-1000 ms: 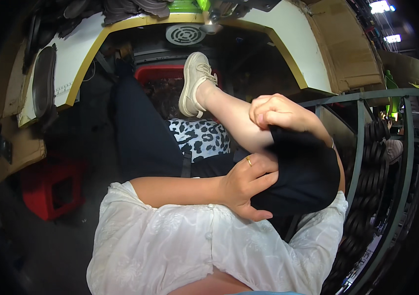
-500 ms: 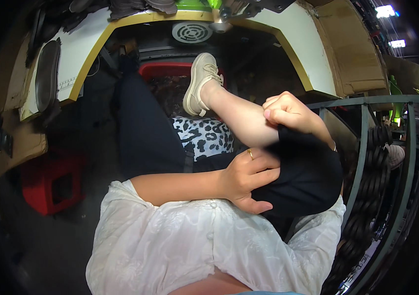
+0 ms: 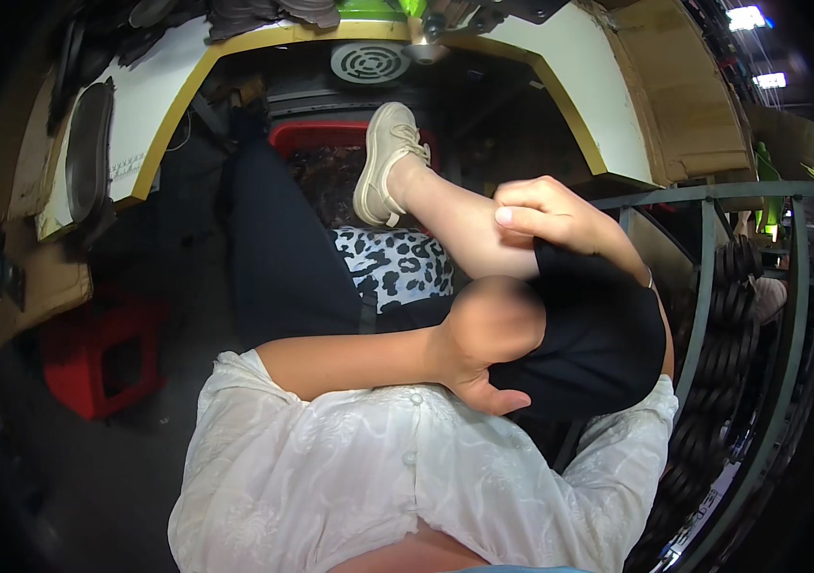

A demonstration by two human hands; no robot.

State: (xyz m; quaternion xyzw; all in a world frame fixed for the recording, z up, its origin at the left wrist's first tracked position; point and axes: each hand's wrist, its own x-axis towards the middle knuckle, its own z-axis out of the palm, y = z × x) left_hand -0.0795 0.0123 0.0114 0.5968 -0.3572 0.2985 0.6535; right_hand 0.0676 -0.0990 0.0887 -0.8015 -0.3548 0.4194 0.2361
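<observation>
My right leg (image 3: 483,224) is raised and bent across me, its black trouser leg (image 3: 598,353) pulled up to bare the shin. My right hand (image 3: 555,215) lies on that bare shin just above the bunched cuff, its fingers curled together with nothing seen in them. Over the trouser leg near the knee rests my left hand (image 3: 483,344), thumb stretched out and apart; a blur smears its other fingers. A beige lace-up shoe (image 3: 383,172) is on the raised foot.
Ahead curves a white worktable (image 3: 579,86) with a yellow edge. Below it sit a red bin (image 3: 321,134) and a leopard-print cloth (image 3: 393,263). A red stool (image 3: 101,353) stands left. At right is a metal rack (image 3: 708,277) with dark stacked pieces; cardboard (image 3: 679,95) lines the table.
My right hand has slid slightly left over the shin, its fingers loosening a little. My left hand stays on the trouser leg, its fingers now blurred.
</observation>
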